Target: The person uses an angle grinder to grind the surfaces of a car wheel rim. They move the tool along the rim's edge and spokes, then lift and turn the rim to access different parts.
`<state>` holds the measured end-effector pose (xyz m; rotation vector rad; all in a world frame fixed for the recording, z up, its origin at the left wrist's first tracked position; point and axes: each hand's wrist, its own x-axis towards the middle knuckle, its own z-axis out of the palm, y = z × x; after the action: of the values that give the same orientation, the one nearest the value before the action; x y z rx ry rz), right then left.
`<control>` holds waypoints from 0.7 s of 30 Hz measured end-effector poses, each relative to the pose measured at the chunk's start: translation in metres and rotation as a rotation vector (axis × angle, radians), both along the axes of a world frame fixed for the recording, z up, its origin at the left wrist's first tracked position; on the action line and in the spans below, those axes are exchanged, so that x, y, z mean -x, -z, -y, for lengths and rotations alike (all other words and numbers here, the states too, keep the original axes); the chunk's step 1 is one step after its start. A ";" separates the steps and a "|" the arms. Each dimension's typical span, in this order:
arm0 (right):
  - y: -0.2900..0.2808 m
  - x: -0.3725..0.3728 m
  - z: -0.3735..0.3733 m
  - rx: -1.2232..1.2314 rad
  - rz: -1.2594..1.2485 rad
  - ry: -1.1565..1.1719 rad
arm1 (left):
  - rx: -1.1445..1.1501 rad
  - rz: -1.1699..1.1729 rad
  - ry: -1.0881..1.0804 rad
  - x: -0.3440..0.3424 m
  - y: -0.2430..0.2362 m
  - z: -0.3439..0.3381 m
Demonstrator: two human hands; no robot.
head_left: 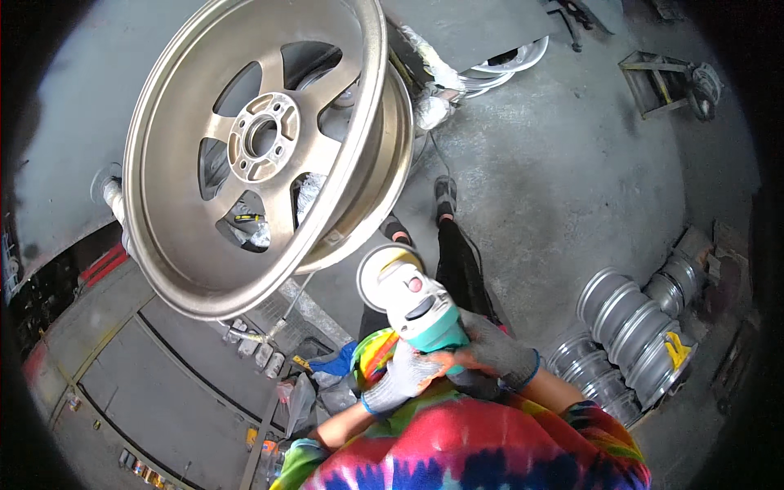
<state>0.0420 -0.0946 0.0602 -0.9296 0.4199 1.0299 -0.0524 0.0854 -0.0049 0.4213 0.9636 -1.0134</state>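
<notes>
A large bronze alloy wheel rim (261,147) stands mounted on a stand in front of me, its spoked face turned toward me. Both my hands wear grey knit gloves. My right hand (496,353) grips the body of a teal and white angle grinder (416,306). My left hand (402,377) is closed on the grinder's rear end. The grinder's round sanding disc (382,271) points up, close to the rim's lower edge but apart from it.
Several silver rims (633,331) lie stacked on the floor at the right. More rims (502,69) lean at the top. A workbench with small parts (163,384) runs lower left. A metal frame (665,82) stands far right. Grey concrete floor (563,180).
</notes>
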 end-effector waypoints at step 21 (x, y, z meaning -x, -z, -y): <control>-0.069 0.053 0.110 -0.161 0.206 0.229 | 0.044 0.871 0.031 -0.025 -0.055 0.098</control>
<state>-0.0110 -0.2042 0.1295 -0.8127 0.2598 0.7396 -0.0278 -0.0125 0.0500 0.7572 0.1508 -0.7540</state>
